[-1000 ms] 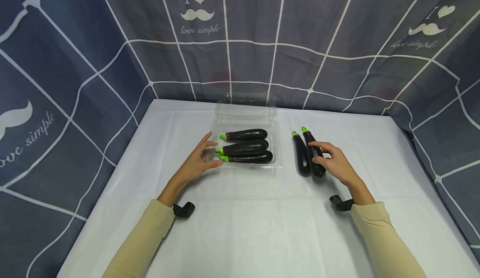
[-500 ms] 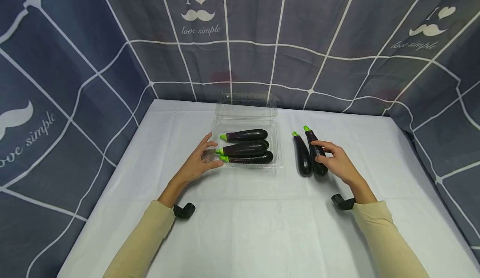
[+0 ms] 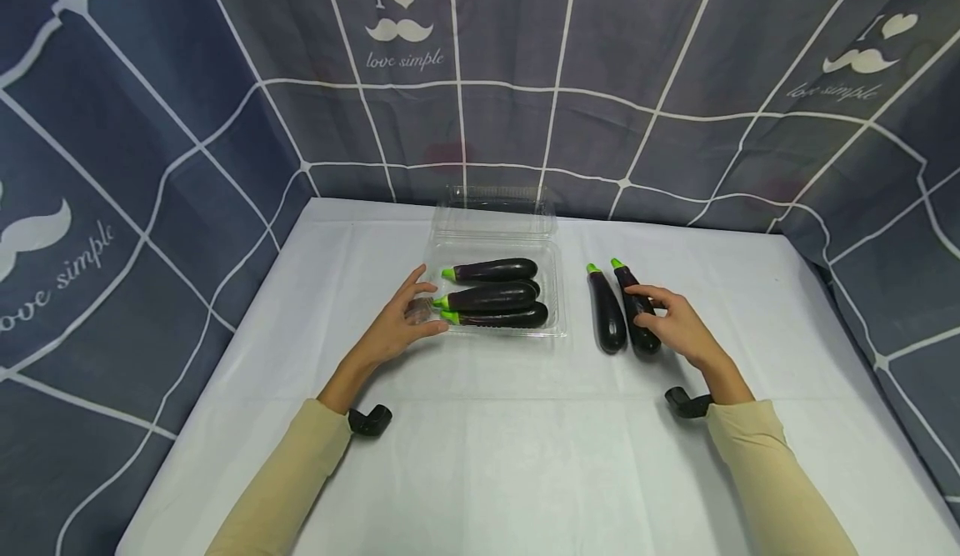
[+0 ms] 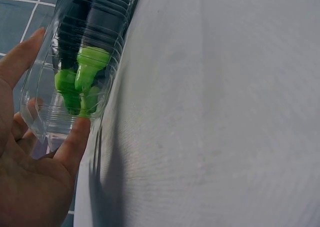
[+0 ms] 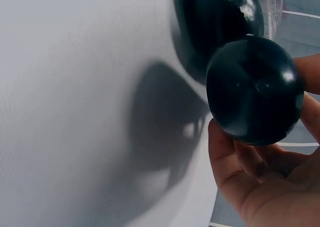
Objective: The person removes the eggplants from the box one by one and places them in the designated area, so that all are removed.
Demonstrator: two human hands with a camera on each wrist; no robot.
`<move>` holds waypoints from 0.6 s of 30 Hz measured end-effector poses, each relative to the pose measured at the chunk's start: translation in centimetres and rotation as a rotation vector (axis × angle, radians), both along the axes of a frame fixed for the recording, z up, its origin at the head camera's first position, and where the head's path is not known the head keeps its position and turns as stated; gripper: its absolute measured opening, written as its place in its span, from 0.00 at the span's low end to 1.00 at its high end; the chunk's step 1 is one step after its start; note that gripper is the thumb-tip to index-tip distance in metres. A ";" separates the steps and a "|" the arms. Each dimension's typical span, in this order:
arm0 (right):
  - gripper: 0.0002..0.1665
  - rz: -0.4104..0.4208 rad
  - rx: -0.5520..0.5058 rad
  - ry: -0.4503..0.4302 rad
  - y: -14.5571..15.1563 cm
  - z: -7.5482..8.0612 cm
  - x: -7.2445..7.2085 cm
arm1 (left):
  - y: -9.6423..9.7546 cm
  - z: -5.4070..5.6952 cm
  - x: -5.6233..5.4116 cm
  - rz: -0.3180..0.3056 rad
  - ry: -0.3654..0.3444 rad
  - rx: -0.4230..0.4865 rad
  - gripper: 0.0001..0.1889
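Note:
In the head view, a clear plastic clamshell container (image 3: 557, 289) lies with its lid raised at the back. Several dark eggplants (image 3: 495, 270) lie in it, their green stems to the left. My left hand (image 3: 393, 323) holds the container's left end, thumb at the near corner and fingers spread along the far side. To the right, my right hand (image 3: 681, 323) pinches an eggplant (image 3: 643, 341) between thumb and fingers. Its round end (image 5: 255, 89) faces the right wrist camera and casts a shadow on the cloth. Another eggplant (image 3: 607, 314) lies just left of it.
A white cloth (image 3: 480, 456) covers the table. Dark grey curtains (image 3: 510, 122) with white lines stand behind and at both sides. The container's open lid (image 3: 495, 216) reaches the table's back edge. Black wrist mounts (image 3: 370, 421) stick out at both wrists.
My right hand has shifted slightly right with its eggplant, and the gap to the neighbouring eggplant has widened. My left hand has kept its place at the container.

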State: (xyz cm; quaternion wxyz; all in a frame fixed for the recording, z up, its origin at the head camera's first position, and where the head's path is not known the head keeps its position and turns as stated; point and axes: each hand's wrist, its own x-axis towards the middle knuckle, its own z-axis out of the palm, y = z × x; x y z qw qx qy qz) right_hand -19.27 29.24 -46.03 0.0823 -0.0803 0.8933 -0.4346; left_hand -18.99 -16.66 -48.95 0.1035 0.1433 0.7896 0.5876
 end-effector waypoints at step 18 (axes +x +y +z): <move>0.33 0.034 0.016 -0.054 -0.1 -0.6 -0.5 | 0.6 3.1 1.3 -0.005 -0.014 0.003 0.32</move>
